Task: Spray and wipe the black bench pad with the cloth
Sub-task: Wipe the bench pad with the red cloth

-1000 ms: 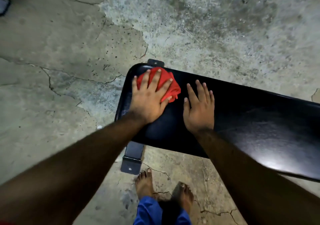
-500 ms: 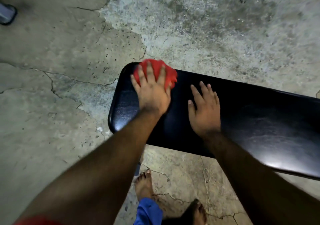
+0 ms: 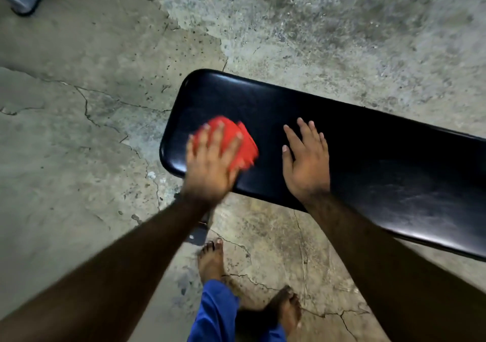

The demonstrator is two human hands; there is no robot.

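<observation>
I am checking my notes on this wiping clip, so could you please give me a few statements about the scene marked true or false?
1. The left hand presses a red cloth on the black bench pad. True.
2. The right hand holds a spray bottle. False: it rests flat and empty on the pad.
3. The cloth lies near the pad's rounded end. True.
4. The person wears shoes. False: both feet are bare on the cracked concrete floor.
</observation>
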